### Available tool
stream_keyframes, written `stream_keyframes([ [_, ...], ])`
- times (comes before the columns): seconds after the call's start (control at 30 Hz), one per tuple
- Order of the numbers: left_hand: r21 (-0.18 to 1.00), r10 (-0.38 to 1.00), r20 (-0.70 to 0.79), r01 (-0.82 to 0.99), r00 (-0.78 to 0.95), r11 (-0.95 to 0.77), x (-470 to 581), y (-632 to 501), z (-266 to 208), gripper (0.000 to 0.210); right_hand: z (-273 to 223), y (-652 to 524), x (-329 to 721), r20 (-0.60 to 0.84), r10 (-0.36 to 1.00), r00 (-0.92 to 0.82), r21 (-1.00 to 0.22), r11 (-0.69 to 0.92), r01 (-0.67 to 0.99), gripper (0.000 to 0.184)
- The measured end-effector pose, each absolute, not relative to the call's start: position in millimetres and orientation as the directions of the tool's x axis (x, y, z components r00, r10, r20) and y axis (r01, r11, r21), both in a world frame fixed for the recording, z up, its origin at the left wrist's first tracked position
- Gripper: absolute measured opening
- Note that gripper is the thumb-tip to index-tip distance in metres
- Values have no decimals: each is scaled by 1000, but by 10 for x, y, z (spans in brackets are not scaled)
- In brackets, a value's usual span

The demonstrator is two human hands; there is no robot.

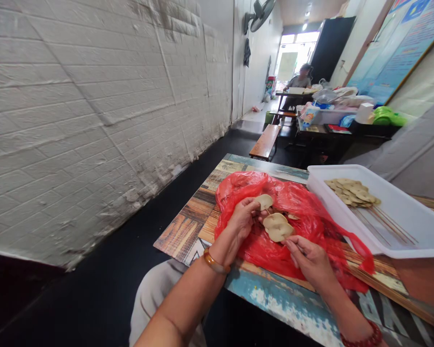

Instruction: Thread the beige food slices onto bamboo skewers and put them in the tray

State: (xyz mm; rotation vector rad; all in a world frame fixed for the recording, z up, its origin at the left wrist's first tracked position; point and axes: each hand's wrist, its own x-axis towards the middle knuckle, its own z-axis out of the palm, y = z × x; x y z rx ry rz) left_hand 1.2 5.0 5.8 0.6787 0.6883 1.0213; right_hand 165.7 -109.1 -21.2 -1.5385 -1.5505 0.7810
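Note:
My left hand (pixel 245 217) is closed on a pale, flat, round food slice (pixel 264 201), pinched between thumb and fingers. What looks like a bit of thin stick shows beside those fingertips. Just to the right is a small cluster of overlapping pale slices (pixel 278 227). The thumb and fingertips of my right hand (pixel 307 255) pinch its lower right edge. Both hands are over a crumpled red plastic bag (pixel 246 185) spread on the table. Whether a skewer runs through the cluster is hidden.
A white plastic tray (pixel 412 202) on the right holds skewered pale slices (pixel 352 192) with thin sticks. The table (pixel 191 217) has a wood-patchwork top. Beyond are an orange bench (pixel 265 141), a cluttered table (pixel 325 130) and a seated person (pixel 302 79). A white brick-patterned wall (pixel 112 96) runs along the left.

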Motion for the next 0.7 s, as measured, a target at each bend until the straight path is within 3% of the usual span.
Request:
stream_keyframes([
  [0.7,784,952,-118,-561,283,264,2,74,21,23,-255,-1089,1715,120,993,15,-850,95,518,35],
])
